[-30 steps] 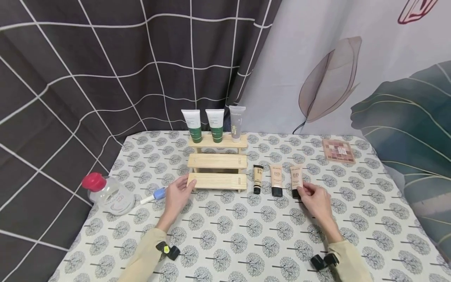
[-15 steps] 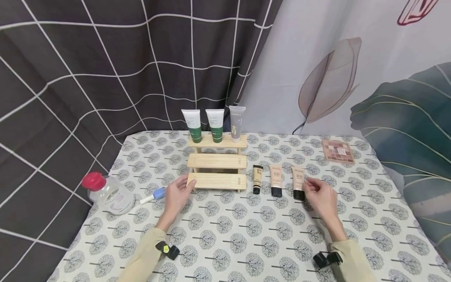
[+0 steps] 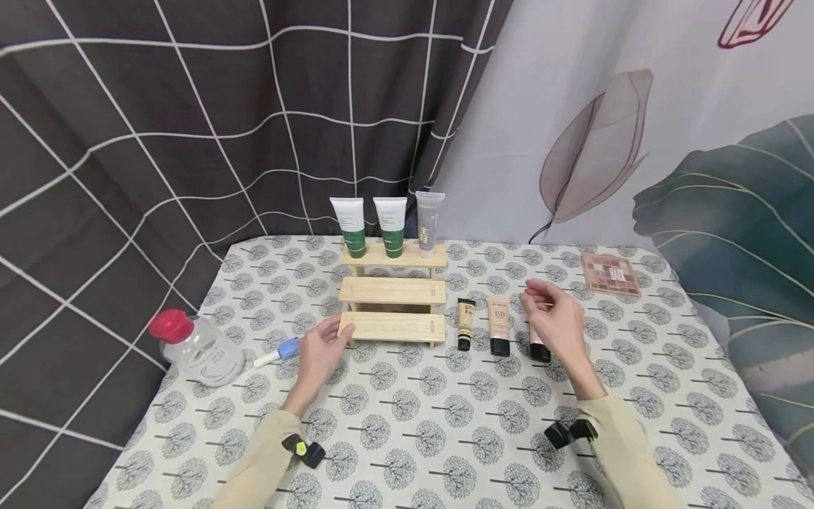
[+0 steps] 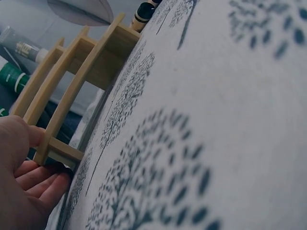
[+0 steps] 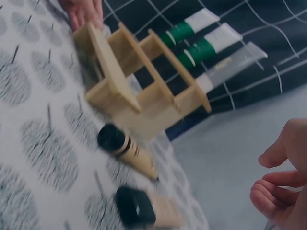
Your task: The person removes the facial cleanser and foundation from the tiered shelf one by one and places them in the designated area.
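Left hand [image 3: 319,353] grips the 3-step rack [image 3: 393,326]; right hand [image 3: 558,318], fingers loosely bent, holds nothing.
Left wrist: fingers [image 4: 39,179] curl below the left end (hidden from the head view). The right hand overlaps the rightmost tube [image 3: 540,352]; tree-print worktop [image 3: 439,452] spreads nearer, grid curtain [image 3: 229,92] behind.

Between the left hand [image 3: 321,350] and the right hand [image 3: 558,322], the front of the table [image 3: 420,442] gives a wide way in to the rack [image 3: 391,290]. The middle shelf [image 3: 381,288] and bottom shelf [image 3: 391,327] have room above them, though the left hand blocks the bottom one's left end; three standing tubes [image 3: 393,230] crowd the top shelf [image 3: 408,261]. The small tube [image 3: 466,325] leaves a narrow gap beside the rack. The right hand bars the outer tube [image 3: 540,351] from above, with passage between hand and palette [image 3: 610,274].
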The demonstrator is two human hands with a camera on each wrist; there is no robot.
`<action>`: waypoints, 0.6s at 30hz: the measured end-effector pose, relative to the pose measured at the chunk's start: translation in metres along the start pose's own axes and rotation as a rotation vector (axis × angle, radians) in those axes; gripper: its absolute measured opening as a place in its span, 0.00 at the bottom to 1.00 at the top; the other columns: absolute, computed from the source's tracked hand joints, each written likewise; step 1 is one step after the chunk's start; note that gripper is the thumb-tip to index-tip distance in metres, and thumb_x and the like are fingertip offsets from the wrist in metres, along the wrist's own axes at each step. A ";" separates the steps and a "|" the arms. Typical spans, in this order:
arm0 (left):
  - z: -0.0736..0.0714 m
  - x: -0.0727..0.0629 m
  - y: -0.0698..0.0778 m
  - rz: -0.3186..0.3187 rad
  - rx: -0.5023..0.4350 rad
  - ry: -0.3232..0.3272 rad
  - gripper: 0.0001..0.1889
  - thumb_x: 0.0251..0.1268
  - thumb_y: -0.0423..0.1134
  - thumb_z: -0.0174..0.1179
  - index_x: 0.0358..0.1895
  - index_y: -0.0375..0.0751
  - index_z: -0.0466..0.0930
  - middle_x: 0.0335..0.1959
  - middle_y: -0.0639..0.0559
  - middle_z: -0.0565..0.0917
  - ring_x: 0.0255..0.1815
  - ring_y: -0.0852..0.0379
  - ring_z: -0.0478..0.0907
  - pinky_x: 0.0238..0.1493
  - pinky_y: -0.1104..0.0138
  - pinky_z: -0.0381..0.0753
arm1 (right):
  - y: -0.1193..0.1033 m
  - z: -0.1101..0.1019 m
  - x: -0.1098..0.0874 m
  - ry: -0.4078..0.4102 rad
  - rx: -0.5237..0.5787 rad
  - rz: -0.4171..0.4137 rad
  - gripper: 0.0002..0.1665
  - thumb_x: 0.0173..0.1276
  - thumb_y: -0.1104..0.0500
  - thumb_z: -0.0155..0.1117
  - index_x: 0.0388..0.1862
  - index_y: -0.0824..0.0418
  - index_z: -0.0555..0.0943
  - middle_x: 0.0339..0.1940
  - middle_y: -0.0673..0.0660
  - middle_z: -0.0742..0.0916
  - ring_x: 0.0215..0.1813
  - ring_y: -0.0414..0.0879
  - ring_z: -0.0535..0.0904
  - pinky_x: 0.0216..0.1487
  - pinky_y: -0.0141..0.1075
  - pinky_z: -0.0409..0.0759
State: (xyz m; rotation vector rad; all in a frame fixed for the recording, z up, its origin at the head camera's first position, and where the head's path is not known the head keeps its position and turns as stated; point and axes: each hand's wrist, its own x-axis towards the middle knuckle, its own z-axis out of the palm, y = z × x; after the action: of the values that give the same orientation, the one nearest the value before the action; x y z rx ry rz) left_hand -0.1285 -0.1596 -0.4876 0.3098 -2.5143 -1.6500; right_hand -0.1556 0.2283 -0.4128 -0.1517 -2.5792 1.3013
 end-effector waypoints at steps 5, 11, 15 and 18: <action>-0.001 -0.001 0.000 -0.003 -0.008 -0.008 0.27 0.67 0.47 0.67 0.64 0.35 0.77 0.59 0.34 0.84 0.59 0.42 0.84 0.61 0.58 0.86 | -0.020 0.012 0.011 -0.037 0.055 -0.038 0.21 0.70 0.62 0.64 0.61 0.67 0.79 0.52 0.67 0.88 0.49 0.53 0.85 0.43 0.10 0.77; -0.001 -0.001 0.001 0.003 -0.004 -0.004 0.27 0.67 0.46 0.67 0.64 0.35 0.77 0.59 0.34 0.83 0.59 0.41 0.84 0.61 0.57 0.86 | -0.041 0.030 0.025 -0.039 0.144 -0.092 0.21 0.70 0.62 0.66 0.60 0.67 0.80 0.54 0.66 0.87 0.52 0.55 0.85 0.47 0.14 0.80; 0.000 0.000 0.000 0.006 -0.006 -0.001 0.27 0.67 0.47 0.67 0.64 0.34 0.77 0.59 0.33 0.83 0.58 0.41 0.84 0.60 0.57 0.86 | -0.054 0.043 0.034 -0.043 0.192 -0.129 0.22 0.69 0.63 0.66 0.60 0.68 0.79 0.54 0.66 0.87 0.53 0.55 0.85 0.53 0.23 0.85; 0.000 0.000 -0.001 0.014 0.002 0.006 0.27 0.67 0.47 0.67 0.64 0.34 0.78 0.59 0.34 0.84 0.58 0.41 0.84 0.60 0.57 0.87 | -0.064 0.053 0.039 -0.072 0.232 -0.146 0.23 0.69 0.63 0.66 0.62 0.69 0.78 0.55 0.67 0.86 0.55 0.56 0.84 0.59 0.33 0.86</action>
State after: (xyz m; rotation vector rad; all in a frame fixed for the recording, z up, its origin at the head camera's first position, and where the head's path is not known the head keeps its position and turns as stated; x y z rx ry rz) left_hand -0.1288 -0.1594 -0.4884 0.2956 -2.5081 -1.6396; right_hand -0.2059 0.1570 -0.3849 0.1251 -2.4189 1.5613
